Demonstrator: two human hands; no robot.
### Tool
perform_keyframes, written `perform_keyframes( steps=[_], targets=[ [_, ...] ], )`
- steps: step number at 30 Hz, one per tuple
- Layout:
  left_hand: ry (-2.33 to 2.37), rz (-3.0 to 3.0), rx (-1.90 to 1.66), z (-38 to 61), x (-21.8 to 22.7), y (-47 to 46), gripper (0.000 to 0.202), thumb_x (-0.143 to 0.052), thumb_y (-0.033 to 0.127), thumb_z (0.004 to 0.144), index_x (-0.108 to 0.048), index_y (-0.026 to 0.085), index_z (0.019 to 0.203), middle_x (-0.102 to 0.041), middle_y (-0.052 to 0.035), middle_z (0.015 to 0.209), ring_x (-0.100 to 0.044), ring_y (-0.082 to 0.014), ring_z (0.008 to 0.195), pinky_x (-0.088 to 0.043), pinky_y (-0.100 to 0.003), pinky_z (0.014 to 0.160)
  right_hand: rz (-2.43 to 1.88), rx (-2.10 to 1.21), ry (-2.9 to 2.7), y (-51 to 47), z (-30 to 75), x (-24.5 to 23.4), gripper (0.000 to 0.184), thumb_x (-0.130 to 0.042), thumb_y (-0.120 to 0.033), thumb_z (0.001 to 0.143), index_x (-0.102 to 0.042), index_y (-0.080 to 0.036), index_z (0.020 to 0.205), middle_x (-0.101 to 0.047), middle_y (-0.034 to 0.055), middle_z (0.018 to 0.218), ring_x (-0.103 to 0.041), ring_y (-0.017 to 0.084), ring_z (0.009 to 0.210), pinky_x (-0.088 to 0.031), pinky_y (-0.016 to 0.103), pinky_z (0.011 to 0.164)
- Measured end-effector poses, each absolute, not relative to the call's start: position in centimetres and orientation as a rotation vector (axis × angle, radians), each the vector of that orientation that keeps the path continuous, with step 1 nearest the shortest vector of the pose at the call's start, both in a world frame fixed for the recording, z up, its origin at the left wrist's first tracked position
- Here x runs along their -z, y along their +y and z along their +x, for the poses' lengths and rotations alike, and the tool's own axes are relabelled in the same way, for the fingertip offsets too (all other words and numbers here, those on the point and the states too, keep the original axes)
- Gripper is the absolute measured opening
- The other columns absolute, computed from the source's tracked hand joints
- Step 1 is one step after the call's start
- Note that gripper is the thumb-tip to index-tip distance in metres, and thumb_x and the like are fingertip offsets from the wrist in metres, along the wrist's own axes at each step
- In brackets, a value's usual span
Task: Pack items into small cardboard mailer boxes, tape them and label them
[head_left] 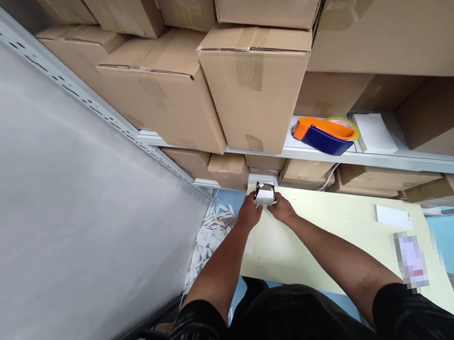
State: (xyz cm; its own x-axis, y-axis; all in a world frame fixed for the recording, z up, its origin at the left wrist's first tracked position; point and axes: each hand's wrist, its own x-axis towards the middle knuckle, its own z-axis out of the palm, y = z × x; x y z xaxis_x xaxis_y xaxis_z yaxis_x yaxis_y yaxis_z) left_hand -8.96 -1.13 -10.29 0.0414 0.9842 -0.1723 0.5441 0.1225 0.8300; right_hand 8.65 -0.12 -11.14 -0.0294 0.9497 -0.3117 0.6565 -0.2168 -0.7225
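Note:
Both my hands hold a small white box over the far left end of the pale yellow table. Its top looks open, with something brown showing inside that is too small to make out. My left hand grips the box's left side, fingers closed round it. On the opposite side, my right hand grips it in the same way. The fingertips of both hands are partly hidden by the box.
Brown cardboard boxes fill the shelves ahead. An orange and blue tape dispenser sits on the shelf edge. White paper scraps lie heaped left of the table. A flat white piece rests on its right part.

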Motion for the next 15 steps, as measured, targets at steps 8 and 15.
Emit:
perform_keyframes(
  steps=[8,15],
  targets=[
    [1.638,1.397,-0.617,-11.4,11.6,-5.4,0.062,-0.069,0.023,0.084,-0.049,0.018,0.143,-0.063,-0.0131,0.129,-0.067,-0.0178,0.086,-0.052,-0.039,0.095,-1.982,-1.092,-1.605,-5.1,10.9,11.7,0.039,-0.071,-0.036,0.077,-0.062,-0.023,0.113,-0.074,0.0051,0.101,-0.072,0.020,0.082,-0.056,0.032,0.073],
    [1.606,1.402,-0.517,-14.3,11.1,-13.5,0.034,-0.068,0.021,0.081,-0.065,0.019,0.114,-0.070,-0.0075,0.114,-0.069,-0.0178,0.083,-0.053,-0.034,0.086,-1.989,-1.127,-1.569,-13.5,14.4,11.0,0.025,-0.065,-0.039,0.080,-0.066,-0.021,0.097,-0.074,0.0012,0.080,-0.072,0.020,0.069,-0.055,0.031,0.063]
  ],
)
